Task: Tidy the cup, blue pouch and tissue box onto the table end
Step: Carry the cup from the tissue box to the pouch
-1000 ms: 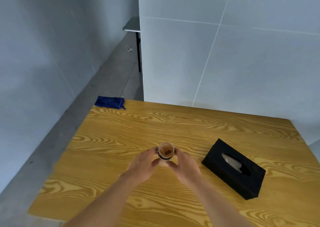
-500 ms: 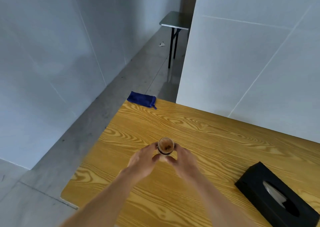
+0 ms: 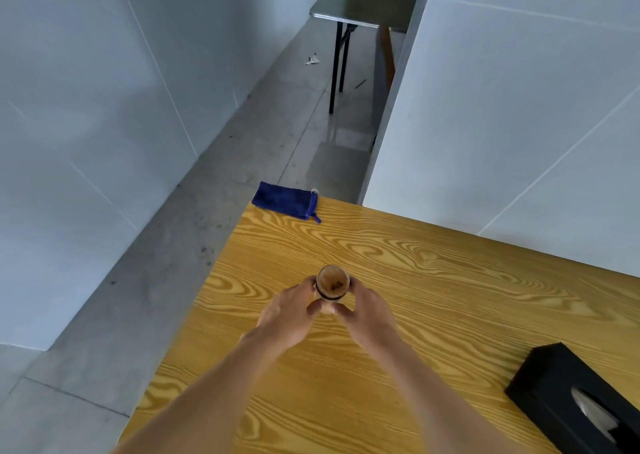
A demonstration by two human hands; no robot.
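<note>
cup [image 3: 332,284]: upright, sitting roughly mid-frame on the tabletop [image 3: 433,280], seen from above so you're looking into a brownish inside with a few dark bits; dark band round the rim. Can't tell if the base is on the wood or a hair off it, the hands hide it.
left hand [image 3: 289,316]: wrapped onto the cup from its 9 o'clock side, thumb and fingers pressed against the wall.
right hand [image 3: 369,315]: same deal from 3 o'clock, fingers curled in on the cup, thumb tip nearly meeting the left thumb at 6 o'clock of the cup.
forearms: both bare, coming in from the bottom edge of the frame.
blue pouch [image 3: 285,200]: lying flat on the far left corner of the tabletop, around 11 o'clock from the cup and well apart from it; part of it pokes past the edge, drawstring end pointing right.
tissue box [image 3: 568,394]: black, down at 4 o'clock from the cup near the frame's right edge, well apart from the hands, a tissue showing in the slot on top.
tabletop: yellow wood grain, butted against a pale wall panel [image 3: 502,124] on the far side.
background: grey floor [image 3: 173,273] at the left, small grey side table [image 3: 363,5] at 12 o'clock far back.
</note>
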